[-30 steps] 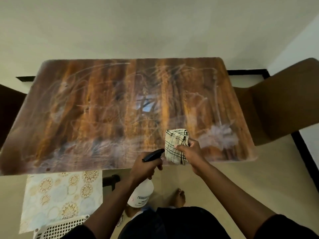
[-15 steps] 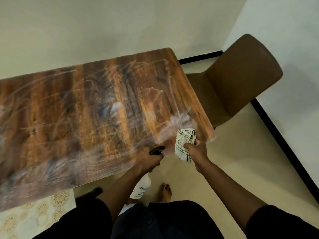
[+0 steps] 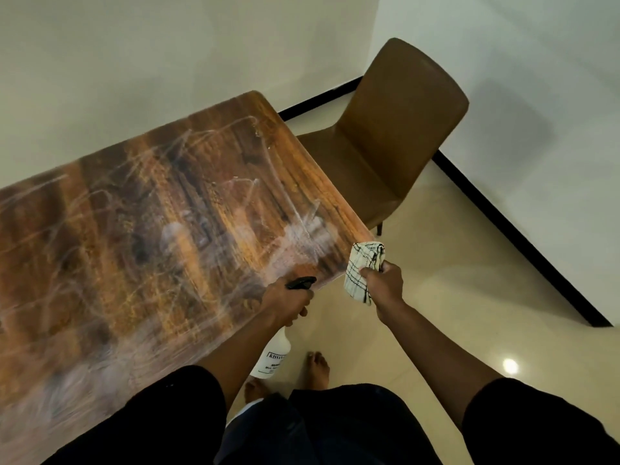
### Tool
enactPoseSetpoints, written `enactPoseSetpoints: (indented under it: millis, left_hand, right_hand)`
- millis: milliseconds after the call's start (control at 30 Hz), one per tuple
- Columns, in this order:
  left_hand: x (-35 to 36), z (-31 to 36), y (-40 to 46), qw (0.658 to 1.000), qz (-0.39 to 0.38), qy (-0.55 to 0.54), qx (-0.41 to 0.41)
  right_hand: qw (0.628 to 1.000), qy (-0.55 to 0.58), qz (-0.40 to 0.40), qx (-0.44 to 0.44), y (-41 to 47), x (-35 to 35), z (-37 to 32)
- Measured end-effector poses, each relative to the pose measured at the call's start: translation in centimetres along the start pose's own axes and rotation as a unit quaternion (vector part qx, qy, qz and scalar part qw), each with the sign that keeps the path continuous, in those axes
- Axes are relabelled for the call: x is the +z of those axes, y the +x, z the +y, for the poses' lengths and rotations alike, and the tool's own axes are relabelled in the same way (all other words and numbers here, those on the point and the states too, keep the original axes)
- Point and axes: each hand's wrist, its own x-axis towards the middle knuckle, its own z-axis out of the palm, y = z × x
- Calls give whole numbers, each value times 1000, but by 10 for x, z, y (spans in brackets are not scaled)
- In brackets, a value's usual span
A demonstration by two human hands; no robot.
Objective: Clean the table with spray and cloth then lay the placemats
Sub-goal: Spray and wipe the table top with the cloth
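View: the camera has swung right within a second; the table [image 3: 141, 236] now runs off the left edge, the chair [image 3: 396, 135] fills the upper right, and the patterned placemats seen below the near edge a second ago are out of frame
Change: the person appears to have stepped toward the table's right end; both hands have come along from the middle of the near edge to its right corner
Left hand [image 3: 285, 305]: clenched round the neck of the bottle [image 3: 273, 355]; black trigger head poking out above the fist, white body hanging below the tabletop edge; nozzle aimed roughly at the corner
Right hand [image 3: 382, 283]: closed on the cloth [image 3: 364, 266], a bunched checked rag; it hangs just off the corner, over the floor, and does not appear to touch the wood
Hands: near each other yet apart, bottle on the left, rag on the right
Table: whitish smears and streaks across the top; a denser pale patch just beside the corner, between the two hands and slightly beyond them
Meaning: judged from the streaks, cleaning is well under way but unfinished; the corner patch looks like the next spot to wipe
Placemats: none on the table; laying not yet begun
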Motion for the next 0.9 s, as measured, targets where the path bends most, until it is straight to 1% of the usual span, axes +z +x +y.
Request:
enactPoseSetpoints:
  millis: [233, 433, 567, 733, 900]
  left_hand:
    - [13, 20, 4, 998, 34, -16, 40]
    - [14, 21, 8, 999, 12, -26, 22]
    - [9, 6, 6, 997, 50, -59, 9]
    - [-3, -14, -7, 995, 90, -35, 9]
    - [-22, -36, -15, 995, 87, -41, -16]
  right_hand:
    - [999, 6, 50, 10, 7, -19, 8]
    - [999, -1, 53, 6, 4, -22, 12]
    - [999, -11, 36, -6, 0, -17, 12]
    - [999, -22, 10, -23, -9, 0, 11]
    - [998, -43, -24, -41, -18, 18, 10]
